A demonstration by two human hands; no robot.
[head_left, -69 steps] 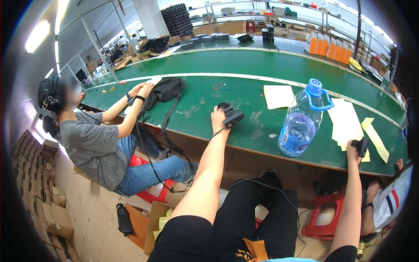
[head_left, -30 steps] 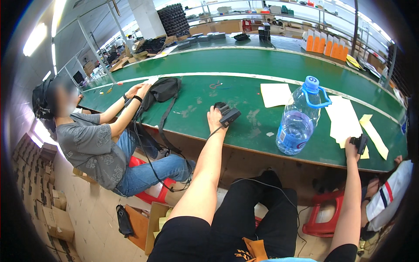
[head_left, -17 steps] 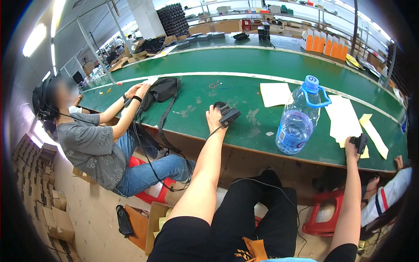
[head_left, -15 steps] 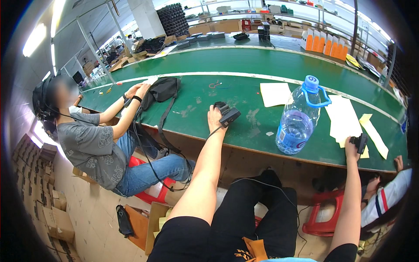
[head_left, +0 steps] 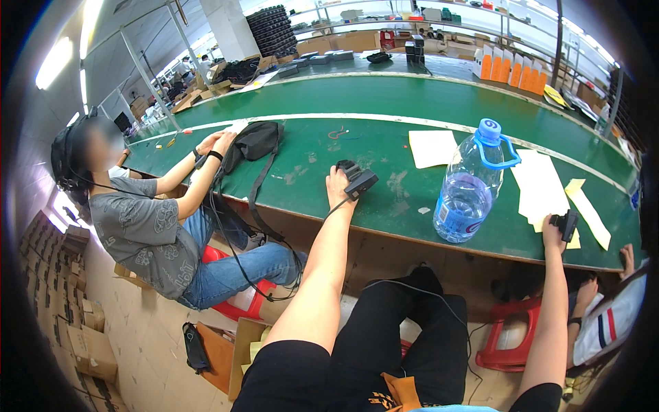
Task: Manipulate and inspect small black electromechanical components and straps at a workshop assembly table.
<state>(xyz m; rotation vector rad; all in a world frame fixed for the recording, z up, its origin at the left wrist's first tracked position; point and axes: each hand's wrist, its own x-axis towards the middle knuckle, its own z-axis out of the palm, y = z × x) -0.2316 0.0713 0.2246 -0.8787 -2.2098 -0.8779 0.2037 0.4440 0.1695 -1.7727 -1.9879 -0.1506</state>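
Note:
My left hand is at the near part of the green table, with a black box-shaped device on it and a cable running back along my forearm. The device hides most of its fingers. At the right, my right hand is at the table edge, also carrying a black device that covers the fingers. Beside it lie yellowish paper sheets and a paper strip. Between my hands stands a large clear bottle with a blue cap and handle, partly filled with liquid.
To the left, a seated person has both hands at a black bag on the table. Another person's sleeve shows at the right, beside a red stool. Another paper sheet lies behind the bottle. Orange-and-white boxes stand farther back.
The person at the right has shifted a little, and the arm there shows more. My hands, the bottle and the papers have not visibly moved.

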